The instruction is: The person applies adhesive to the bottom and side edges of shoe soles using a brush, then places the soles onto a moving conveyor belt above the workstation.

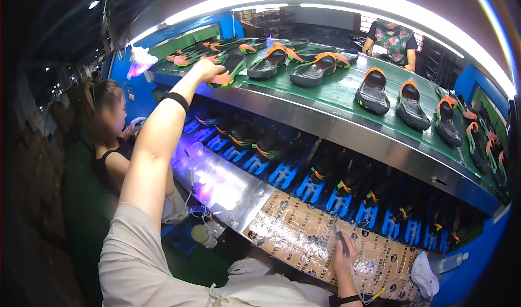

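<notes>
My left arm stretches up to the green conveyor belt [339, 92]. There my left hand [209, 71] has its fingers closed around the near end of a green and pink shoe sole [222, 80]; the fingertips are partly hidden. Low at the right, my right hand [345, 251] grips a slim tool with a dark handle [341, 239] and a pale tip, its exact kind unclear. That hand hovers over a bench covered with printed brown cardboard [296, 233]. Black shoes with orange heel rims, such as one shoe [315, 71], stand on the belt near my left hand.
Below the belt, a rack of blue holders [282, 175] carries several dark shoes. A bare metal sheet [230, 190] continues the bench leftward. One co-worker [111, 114] sits at the left, another [393, 43] across the belt. A white cloth-like item [424, 274] and a clear bottle [450, 262] lie at the right.
</notes>
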Demonstrator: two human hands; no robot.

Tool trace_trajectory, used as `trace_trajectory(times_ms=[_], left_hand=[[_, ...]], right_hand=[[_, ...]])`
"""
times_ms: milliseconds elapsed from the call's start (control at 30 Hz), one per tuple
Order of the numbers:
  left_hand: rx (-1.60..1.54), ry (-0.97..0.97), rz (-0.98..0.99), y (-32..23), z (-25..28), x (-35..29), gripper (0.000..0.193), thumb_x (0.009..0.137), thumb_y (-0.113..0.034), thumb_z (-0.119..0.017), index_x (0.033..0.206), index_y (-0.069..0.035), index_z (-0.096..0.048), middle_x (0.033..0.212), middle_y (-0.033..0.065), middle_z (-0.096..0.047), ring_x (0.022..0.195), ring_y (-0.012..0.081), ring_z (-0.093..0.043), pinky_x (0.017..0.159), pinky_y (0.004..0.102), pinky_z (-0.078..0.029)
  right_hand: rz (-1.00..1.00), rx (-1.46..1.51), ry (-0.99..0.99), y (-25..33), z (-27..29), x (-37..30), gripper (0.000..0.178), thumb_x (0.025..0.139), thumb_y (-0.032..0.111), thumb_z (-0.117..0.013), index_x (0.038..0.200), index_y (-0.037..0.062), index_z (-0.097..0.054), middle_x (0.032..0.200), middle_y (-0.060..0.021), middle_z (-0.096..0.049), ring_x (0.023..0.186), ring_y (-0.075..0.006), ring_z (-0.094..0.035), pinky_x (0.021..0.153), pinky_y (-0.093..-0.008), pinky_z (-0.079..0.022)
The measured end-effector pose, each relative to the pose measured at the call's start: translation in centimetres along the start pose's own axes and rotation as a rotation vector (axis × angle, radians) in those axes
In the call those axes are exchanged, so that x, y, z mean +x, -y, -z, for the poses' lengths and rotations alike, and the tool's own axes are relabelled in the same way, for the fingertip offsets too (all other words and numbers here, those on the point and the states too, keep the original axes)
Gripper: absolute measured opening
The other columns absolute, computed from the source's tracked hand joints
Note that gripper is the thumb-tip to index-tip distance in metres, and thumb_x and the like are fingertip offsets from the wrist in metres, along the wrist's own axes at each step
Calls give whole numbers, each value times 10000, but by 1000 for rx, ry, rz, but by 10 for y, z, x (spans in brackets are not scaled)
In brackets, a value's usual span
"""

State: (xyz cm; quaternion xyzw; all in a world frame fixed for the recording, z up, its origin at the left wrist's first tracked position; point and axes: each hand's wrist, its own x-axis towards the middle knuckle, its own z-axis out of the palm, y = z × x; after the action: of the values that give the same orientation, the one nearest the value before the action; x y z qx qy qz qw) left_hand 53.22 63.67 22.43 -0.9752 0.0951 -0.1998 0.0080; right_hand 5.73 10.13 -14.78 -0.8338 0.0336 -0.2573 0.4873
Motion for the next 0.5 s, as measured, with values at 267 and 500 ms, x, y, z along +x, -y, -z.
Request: trace_trajectory(times_ms=[267, 500], left_hand=[[-1354, -517, 126, -68, -59, -129, 461, 956, 21, -676, 1411, 87, -640, 1244, 112, -760, 1115, 192, -729, 1015, 342, -563], [-1997, 208, 443, -166, -126, -308, 313, 1038, -279, -696, 1120, 11, -780, 1002, 95, -792, 894, 195, -763, 829, 354, -602]], right_hand=[[19, -9, -36, -5, -5, -3, 305, 969, 44, -722, 1266, -13, -760, 1072, -184, -758, 951, -318, -742, 878, -383, -569], [-110, 91, -13, 24, -4, 0, 271, 925, 39, -761, 1194, 4, -778, 1067, -154, -788, 986, -229, -758, 902, -362, -580]])
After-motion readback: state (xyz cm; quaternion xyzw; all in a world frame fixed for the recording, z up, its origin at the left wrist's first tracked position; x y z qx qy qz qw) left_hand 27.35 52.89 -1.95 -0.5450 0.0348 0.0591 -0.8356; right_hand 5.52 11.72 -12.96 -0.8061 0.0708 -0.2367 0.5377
